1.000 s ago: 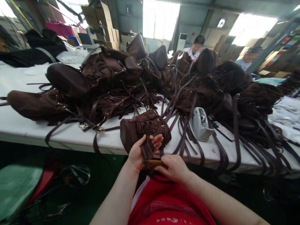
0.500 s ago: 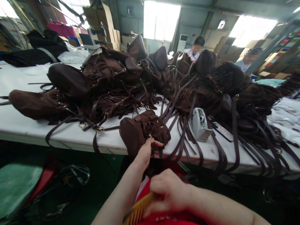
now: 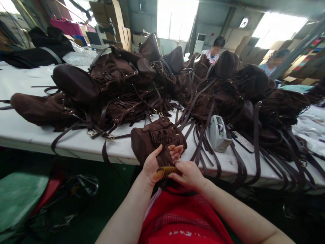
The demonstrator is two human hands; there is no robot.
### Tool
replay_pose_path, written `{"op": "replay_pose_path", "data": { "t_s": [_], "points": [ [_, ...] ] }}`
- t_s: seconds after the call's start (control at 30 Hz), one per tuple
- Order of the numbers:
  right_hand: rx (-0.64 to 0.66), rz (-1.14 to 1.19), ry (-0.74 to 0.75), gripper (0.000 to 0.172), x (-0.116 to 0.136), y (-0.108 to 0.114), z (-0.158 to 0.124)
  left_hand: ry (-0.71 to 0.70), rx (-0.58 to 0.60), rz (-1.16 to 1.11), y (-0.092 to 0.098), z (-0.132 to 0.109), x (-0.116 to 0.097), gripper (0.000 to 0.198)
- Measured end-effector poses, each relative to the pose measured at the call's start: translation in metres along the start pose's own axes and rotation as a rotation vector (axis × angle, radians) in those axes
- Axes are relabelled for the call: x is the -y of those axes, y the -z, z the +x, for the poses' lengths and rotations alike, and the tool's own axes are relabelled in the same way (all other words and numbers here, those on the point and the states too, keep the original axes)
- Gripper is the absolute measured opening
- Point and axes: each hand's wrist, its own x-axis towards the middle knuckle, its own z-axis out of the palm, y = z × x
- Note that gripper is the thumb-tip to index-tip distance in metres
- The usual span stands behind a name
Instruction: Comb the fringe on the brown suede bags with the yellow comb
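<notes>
A small brown suede bag [image 3: 148, 139] with fringe lies at the near edge of the white table [image 3: 30, 134]. My left hand [image 3: 154, 162] lies palm up under the hanging fringe [image 3: 165, 157], fingers spread, supporting it. My right hand [image 3: 188, 174] is closed on a yellow-brown comb [image 3: 165, 171], whose teeth are set into the fringe over my left palm.
A large heap of brown fringed bags [image 3: 132, 78] and long straps [image 3: 203, 142] covers the table. A grey tape dispenser [image 3: 217, 134] stands right of my bag. Two people [image 3: 215, 47] sit beyond the pile. Cardboard boxes [image 3: 111, 20] are stacked behind. A green stool [image 3: 17, 200] is at lower left.
My right hand, which had pulled the comb down toward my lap, has come back up to the fringe. My left hand has turned palm up under the fringe again.
</notes>
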Motion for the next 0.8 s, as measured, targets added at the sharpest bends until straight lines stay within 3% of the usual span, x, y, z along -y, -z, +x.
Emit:
{"op": "replay_pose_path", "data": {
  "t_s": [0.17,0.23,0.4,0.67,0.8],
  "points": [
    [0.236,0.181,0.252,0.051,0.015,0.009,-0.024,-0.071,-0.034,0.013,0.004,0.005,-0.002,0.026],
    [0.184,0.247,0.241,0.05,0.016,0.018,-0.023,-0.096,-0.055,0.021,0.004,0.005,-0.003,0.027],
    [-0.207,0.064,-0.105,0.045,0.001,0.037,-0.001,-0.011,-0.048,0.02,0.006,0.001,-0.003,0.023],
    [-0.174,-0.201,-0.132,0.039,-0.008,0.028,0.01,0.02,0.046,0.007,0.009,-0.001,-0.005,0.025],
    [-0.164,-0.297,-0.135,0.039,-0.005,0.027,0.007,0.013,0.007,0.012,0.009,0.001,-0.005,0.027]
  ]
}}
